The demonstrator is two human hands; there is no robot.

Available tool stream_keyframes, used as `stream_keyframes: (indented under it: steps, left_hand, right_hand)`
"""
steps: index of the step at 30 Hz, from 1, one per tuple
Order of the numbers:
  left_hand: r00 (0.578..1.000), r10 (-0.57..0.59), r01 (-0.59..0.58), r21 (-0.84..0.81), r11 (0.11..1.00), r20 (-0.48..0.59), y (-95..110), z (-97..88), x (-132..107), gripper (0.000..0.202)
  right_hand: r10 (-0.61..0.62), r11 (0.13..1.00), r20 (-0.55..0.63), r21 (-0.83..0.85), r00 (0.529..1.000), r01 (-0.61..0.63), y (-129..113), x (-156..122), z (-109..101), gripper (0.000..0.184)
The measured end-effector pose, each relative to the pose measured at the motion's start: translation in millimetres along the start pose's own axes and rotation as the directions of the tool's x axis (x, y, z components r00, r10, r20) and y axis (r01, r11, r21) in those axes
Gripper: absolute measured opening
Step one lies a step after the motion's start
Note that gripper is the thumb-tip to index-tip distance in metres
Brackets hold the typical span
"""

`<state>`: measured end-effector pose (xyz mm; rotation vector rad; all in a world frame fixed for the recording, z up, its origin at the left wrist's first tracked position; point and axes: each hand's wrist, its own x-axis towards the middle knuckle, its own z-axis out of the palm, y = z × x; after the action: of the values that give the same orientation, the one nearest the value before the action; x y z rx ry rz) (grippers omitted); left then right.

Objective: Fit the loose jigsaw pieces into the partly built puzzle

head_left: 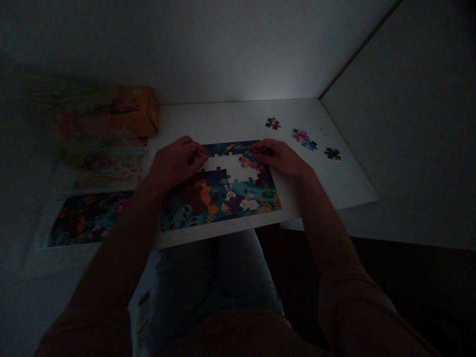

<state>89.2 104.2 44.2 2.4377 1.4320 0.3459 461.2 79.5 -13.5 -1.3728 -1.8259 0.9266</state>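
L hand (173, 166) pinches dk puzzle piece (191, 158) at fingertips, right at edge of gap in part-done jigsaw (219, 198) w/ rabbits. R hand (277, 156) rests on jigsaw's top right area. Loose pieces (332, 154) lie beyond & right of R hand on white table (334, 183). Cardboard box (136, 111) sits beyond L hand; printed picture sheets (89, 218) lie to its left.

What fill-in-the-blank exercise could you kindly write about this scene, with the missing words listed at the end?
The jigsaw puzzle shows two white ____ near its lower edge.
The hand holding a small dark jigsaw piece is the person's ____ one.
Beyond the right hand, loose jigsaw pieces lie on the ____ tabletop.

Missing words: rabbits; left; white.
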Motion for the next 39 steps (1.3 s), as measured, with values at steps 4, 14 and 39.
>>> stream_keyframes:
  steps: [4,14,39]
  left_hand:
    - [1.000,-0.012,0.012,-0.002,1.000,-0.011,-3,1.0,1,0.018]
    - [0.999,-0.021,0.021,0.000,1.000,-0.037,-3,-1.4,0,0.020]
    - [0.998,0.016,-0.015,0.014,1.000,-0.054,-15,4.3,3,0.020]
  right_hand:
    - [0.026,0.999,0.014,0.036,1.000,-0.027,0,0,2,0.060]
    - [-0.117,0.984,-0.064,-0.142,0.991,0.107,12,1,-5,0.063]
    - [-0.129,0.971,0.018,-0.198,0.991,0.130,-2,-4,-3,0.049]
